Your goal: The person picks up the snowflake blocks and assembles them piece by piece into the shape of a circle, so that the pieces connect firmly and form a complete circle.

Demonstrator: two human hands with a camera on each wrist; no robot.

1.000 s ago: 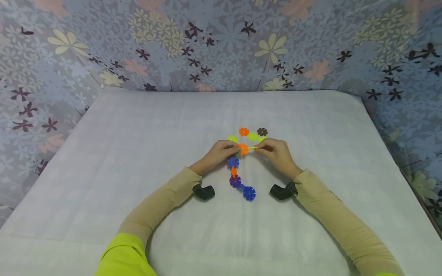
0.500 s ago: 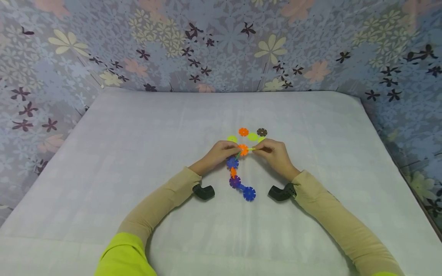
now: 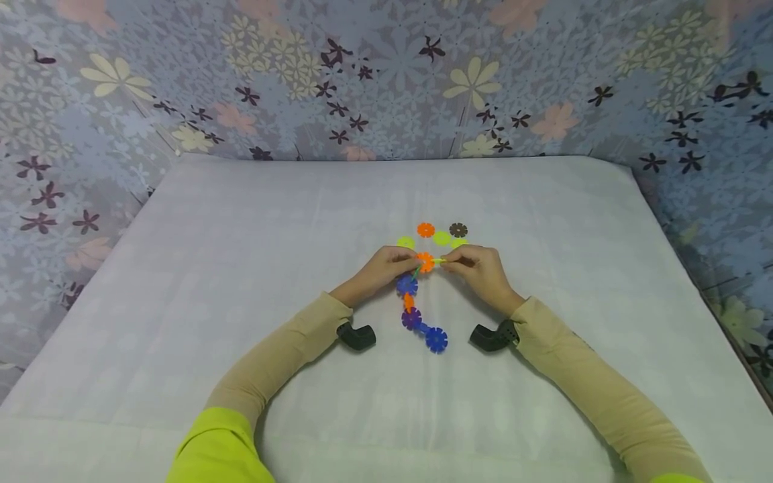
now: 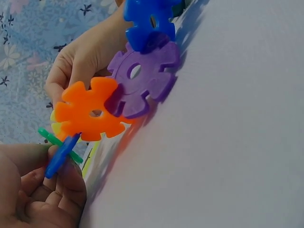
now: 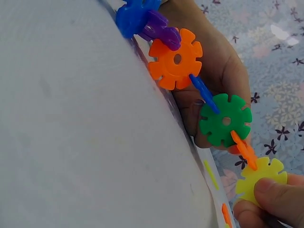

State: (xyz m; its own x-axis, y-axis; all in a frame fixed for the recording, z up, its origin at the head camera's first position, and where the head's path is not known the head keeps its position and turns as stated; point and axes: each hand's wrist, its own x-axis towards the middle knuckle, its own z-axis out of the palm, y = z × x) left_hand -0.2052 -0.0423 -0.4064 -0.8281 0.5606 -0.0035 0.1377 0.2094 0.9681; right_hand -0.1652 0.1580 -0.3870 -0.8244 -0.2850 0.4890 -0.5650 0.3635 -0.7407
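Observation:
A chain of notched flower-shaped plastic discs hangs between and below both hands. My left hand (image 3: 389, 263) pinches the upper orange disc (image 3: 426, 262) where it meets the green disc (image 5: 226, 120); its fingertips are partly hidden. My right hand (image 3: 481, 270) pinches the yellow disc (image 5: 261, 179) between thumb and fingers, and that disc's edge meets the upper orange disc. Down the chain come a blue disc (image 3: 407, 286), a second orange disc (image 4: 90, 110), a purple disc (image 4: 145, 78) and two more blue discs, the last one (image 3: 436, 340) lowest.
Beyond the hands on the white-covered table (image 3: 272, 221) lie a loose orange disc (image 3: 425, 230), a dark brown disc (image 3: 458, 230) and several yellow-green discs (image 3: 442, 238). Black curved wrist devices (image 3: 357, 337) sit under both wrists. Flowered cloth (image 3: 386, 80) stands behind the table.
My right hand has shifted slightly left, bringing the yellow disc closer to the orange one. The left hand keeps its hold, and the chain sits a touch lower.

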